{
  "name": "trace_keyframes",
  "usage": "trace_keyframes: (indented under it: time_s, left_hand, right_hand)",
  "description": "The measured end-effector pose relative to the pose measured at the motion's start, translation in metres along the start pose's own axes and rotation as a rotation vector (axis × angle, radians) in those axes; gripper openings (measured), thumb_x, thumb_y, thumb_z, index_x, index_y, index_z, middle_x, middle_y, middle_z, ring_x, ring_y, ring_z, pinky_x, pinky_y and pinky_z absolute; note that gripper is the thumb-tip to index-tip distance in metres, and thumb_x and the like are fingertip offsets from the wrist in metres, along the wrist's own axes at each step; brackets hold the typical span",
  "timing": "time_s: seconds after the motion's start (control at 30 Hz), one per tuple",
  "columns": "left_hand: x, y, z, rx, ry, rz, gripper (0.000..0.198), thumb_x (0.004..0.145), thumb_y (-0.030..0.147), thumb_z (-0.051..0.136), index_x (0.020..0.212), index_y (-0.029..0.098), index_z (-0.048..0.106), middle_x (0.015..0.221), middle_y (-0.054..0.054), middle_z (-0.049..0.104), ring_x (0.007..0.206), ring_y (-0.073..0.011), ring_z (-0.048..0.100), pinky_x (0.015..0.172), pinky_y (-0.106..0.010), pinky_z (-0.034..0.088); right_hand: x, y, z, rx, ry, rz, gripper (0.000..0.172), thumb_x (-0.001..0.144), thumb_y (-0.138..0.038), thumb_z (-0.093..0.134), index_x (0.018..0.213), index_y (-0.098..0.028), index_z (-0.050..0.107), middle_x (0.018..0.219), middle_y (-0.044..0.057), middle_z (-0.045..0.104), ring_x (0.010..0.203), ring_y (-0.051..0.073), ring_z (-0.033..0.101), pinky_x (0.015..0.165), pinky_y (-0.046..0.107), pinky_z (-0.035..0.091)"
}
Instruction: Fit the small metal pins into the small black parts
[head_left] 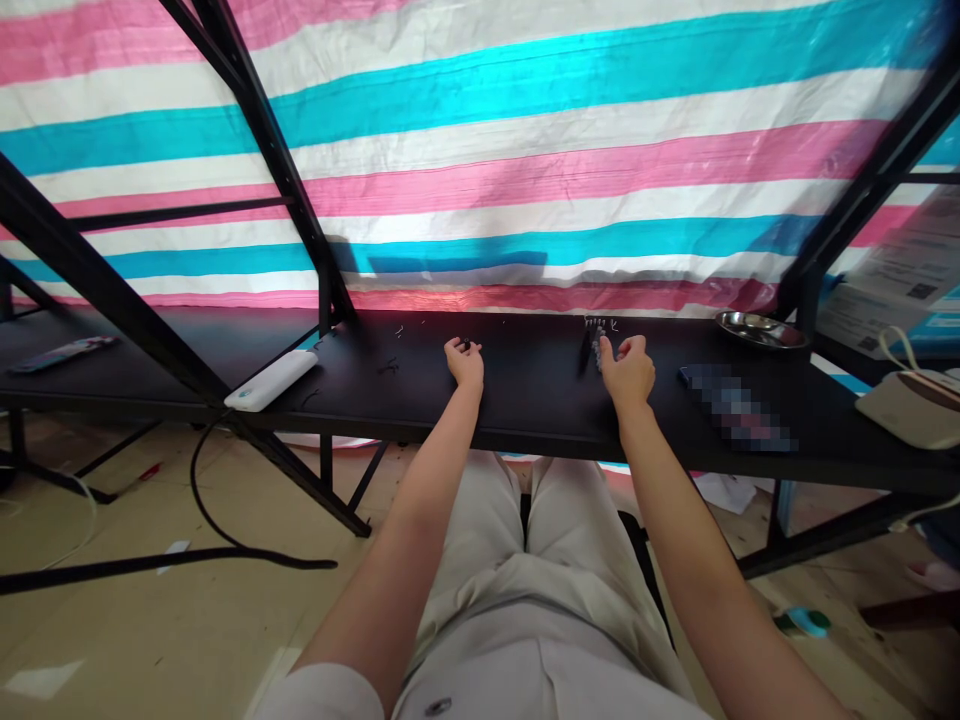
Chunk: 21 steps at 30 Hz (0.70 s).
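My left hand (465, 362) rests on the black table (525, 400) with its fingers curled round a small dark piece that is too small to name. My right hand (628, 370) lies on the table to the right, fingers loosely curled, beside a dark stick-like tool (584, 352) and a cluster of small metal parts (598, 335). What sits inside the right hand's fingers is hidden. Tiny metal bits (388, 367) are scattered on the table to the left of my left hand.
A white power bank (271, 380) lies at the table's left front edge. A steel dish (759, 329) and a phone (735, 405) sit at the right, a bag (911, 405) further right. Black rack posts (285, 170) rise before a striped tarp (525, 150). Cables run across the floor.
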<state>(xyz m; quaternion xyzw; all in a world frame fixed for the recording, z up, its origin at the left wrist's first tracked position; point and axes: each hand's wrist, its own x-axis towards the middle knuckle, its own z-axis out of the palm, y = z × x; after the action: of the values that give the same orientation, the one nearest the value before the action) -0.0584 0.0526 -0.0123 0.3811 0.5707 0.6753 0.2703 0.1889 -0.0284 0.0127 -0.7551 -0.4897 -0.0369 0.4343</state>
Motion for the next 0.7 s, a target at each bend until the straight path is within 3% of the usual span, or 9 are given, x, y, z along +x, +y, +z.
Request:
trace_keyframes:
  time_s: [0.13, 0.3, 0.47, 0.57, 0.7]
  left_hand:
    - [-0.006, 0.007, 0.0, -0.112, -0.07, -0.092, 0.009, 0.08, 0.011, 0.052, 0.088, 0.013, 0.048, 0.082, -0.006, 0.064, 0.072, -0.0139, 0.069, 0.065, -0.021, 0.049]
    - [-0.019, 0.019, -0.001, -0.163, -0.402, -0.145, 0.011, 0.078, 0.016, 0.061, 0.08, 0.012, 0.051, 0.085, -0.009, 0.068, 0.065, -0.012, 0.067, 0.053, -0.018, 0.04]
    - [-0.031, 0.028, -0.005, -0.206, -0.786, -0.166, 0.029, 0.067, 0.03, 0.074, 0.08, 0.011, 0.055, 0.09, -0.011, 0.069, 0.062, -0.0107, 0.064, 0.052, -0.018, 0.039]
    - [-0.036, 0.031, -0.007, -0.243, -0.934, -0.201, 0.036, 0.062, 0.033, 0.077, 0.081, 0.011, 0.057, 0.092, -0.011, 0.069, 0.069, -0.0121, 0.065, 0.06, -0.021, 0.044]
    - [-0.039, 0.033, -0.008, -0.244, -1.08, -0.234, 0.041, 0.056, 0.03, 0.081, 0.083, 0.01, 0.058, 0.09, -0.009, 0.069, 0.074, -0.0126, 0.064, 0.069, -0.026, 0.048]
  right_hand:
    - [0.0, 0.002, 0.004, 0.061, 0.112, -0.07, 0.033, 0.084, -0.053, 0.042, 0.086, -0.02, 0.047, 0.067, 0.001, 0.055, 0.06, 0.017, 0.052, 0.06, 0.027, 0.033]
    - [-0.004, 0.001, 0.007, 0.13, 0.175, -0.215, 0.032, 0.086, -0.05, 0.039, 0.081, -0.02, 0.047, 0.063, 0.001, 0.054, 0.059, 0.016, 0.053, 0.059, 0.026, 0.034]
    - [-0.017, -0.01, 0.014, 0.123, -0.131, -0.56, 0.037, 0.085, -0.054, 0.041, 0.083, -0.019, 0.053, 0.061, -0.001, 0.054, 0.053, 0.012, 0.05, 0.055, 0.022, 0.033]
    - [-0.026, -0.018, 0.019, 0.058, -0.311, -0.734, 0.04, 0.086, -0.055, 0.041, 0.094, -0.019, 0.057, 0.068, 0.001, 0.059, 0.056, 0.013, 0.053, 0.054, 0.022, 0.032]
    - [-0.031, -0.024, 0.024, -0.05, -0.405, -0.817, 0.037, 0.091, -0.047, 0.037, 0.104, -0.018, 0.057, 0.08, 0.005, 0.066, 0.065, 0.015, 0.06, 0.056, 0.023, 0.033]
